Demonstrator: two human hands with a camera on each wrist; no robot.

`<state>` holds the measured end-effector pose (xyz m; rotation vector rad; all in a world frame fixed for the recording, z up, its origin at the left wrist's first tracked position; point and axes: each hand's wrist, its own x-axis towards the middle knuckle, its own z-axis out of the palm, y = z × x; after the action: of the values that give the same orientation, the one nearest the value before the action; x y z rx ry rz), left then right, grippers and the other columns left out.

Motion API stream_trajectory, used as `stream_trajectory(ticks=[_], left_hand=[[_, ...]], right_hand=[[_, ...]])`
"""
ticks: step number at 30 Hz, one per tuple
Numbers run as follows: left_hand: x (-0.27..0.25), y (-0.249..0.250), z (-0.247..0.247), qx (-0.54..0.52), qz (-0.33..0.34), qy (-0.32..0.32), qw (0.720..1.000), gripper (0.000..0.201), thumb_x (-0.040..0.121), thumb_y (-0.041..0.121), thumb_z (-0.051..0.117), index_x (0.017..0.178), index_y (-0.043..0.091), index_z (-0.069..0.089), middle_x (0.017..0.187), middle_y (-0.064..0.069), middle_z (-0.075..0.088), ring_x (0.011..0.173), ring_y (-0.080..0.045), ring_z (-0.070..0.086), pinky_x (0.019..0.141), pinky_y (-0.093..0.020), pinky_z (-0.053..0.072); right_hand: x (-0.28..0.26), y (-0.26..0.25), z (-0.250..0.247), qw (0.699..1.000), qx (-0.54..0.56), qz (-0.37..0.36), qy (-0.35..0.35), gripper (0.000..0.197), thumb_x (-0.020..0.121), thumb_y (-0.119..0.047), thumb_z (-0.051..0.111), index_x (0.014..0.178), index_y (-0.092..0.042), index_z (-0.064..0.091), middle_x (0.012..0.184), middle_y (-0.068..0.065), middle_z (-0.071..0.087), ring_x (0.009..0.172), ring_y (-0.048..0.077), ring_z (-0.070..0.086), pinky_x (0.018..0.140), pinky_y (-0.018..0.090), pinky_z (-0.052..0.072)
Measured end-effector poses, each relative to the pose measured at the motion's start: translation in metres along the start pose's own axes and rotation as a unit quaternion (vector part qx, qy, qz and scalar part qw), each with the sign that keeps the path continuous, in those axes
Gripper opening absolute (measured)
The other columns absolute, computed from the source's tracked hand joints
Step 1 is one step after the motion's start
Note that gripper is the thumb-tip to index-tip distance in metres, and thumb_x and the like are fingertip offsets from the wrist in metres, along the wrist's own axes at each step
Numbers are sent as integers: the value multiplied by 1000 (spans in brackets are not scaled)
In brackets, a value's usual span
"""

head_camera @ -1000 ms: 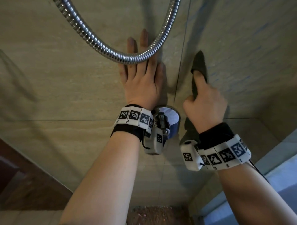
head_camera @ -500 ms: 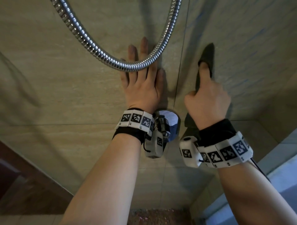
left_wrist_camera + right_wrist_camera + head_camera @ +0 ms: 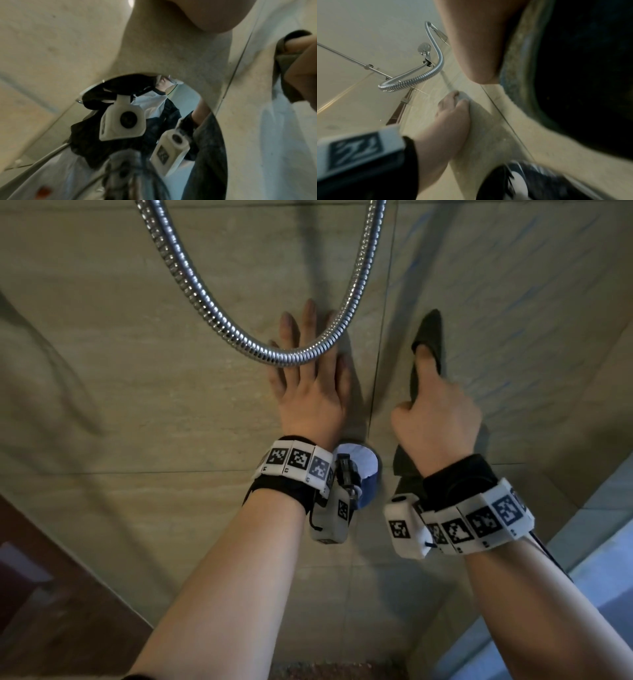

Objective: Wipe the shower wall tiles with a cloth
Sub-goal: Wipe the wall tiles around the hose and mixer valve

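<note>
The beige shower wall tiles [image 3: 534,289] fill the head view. My right hand [image 3: 436,412] grips a dark cloth [image 3: 432,335]. Its index finger is stretched out and presses the cloth against the tile just right of a vertical grout line [image 3: 383,344]. A tail of the cloth hangs below the wrist. My left hand [image 3: 310,392] lies flat on the neighbouring tile, fingers straight, partly behind the shower hose. In the left wrist view the cloth [image 3: 283,60] wraps my right fingers. The right wrist view shows the cloth [image 3: 573,81] close up and my left hand [image 3: 452,121] on the wall.
A ribbed chrome shower hose [image 3: 219,313] loops across the wall over my left fingers. A round chrome wall fitting [image 3: 364,465] sits between my wrists. A pale ledge [image 3: 599,594] runs at lower right, and a brown frame [image 3: 41,594] at lower left. A thin rail [image 3: 351,60] crosses the wall.
My right hand has slid the cloth upward along the tile, nearer the level of my left fingertips. The left hand stays flat in the same spot.
</note>
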<state>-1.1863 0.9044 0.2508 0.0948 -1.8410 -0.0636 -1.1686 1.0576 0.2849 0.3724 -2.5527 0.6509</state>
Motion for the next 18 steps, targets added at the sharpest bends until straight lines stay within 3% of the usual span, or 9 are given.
stream_trajectory(ticks=[3, 7, 12, 18], left_hand=[[16, 0, -6, -41, 5, -8, 999, 54, 101, 28, 42, 148, 5, 30, 153, -19, 33, 141, -34, 16, 118, -34, -9], [37, -2, -11, -37, 46, -3, 998, 51, 101, 26, 44, 146, 3, 36, 151, -19, 36, 141, -35, 26, 118, -46, 11], [52, 0, -12, -40, 75, 29, 996, 52, 100, 25, 44, 145, 2, 34, 148, -19, 41, 139, -37, 34, 115, -48, 17], [55, 5, -3, -33, 67, 86, 993, 58, 95, 21, 57, 143, 9, 26, 146, -15, 46, 137, -32, 37, 115, -49, 21]], right_hand=[[-12, -2, 9, 999, -22, 0, -25, 74, 86, -17, 51, 149, -23, 15, 97, 11, 58, 87, 30, 58, 67, 32, 37], [-21, -12, 27, 997, -19, -38, -59, 67, 85, -18, 51, 145, -26, 24, 97, 10, 60, 85, 29, 60, 68, 34, 44], [0, -18, 12, 998, -17, -63, -7, 57, 84, -20, 53, 137, -27, 35, 91, 9, 57, 85, 32, 60, 66, 35, 42], [12, -10, -5, 1000, -6, -26, 11, 73, 83, -19, 53, 147, -27, 20, 101, 12, 58, 91, 33, 58, 69, 34, 37]])
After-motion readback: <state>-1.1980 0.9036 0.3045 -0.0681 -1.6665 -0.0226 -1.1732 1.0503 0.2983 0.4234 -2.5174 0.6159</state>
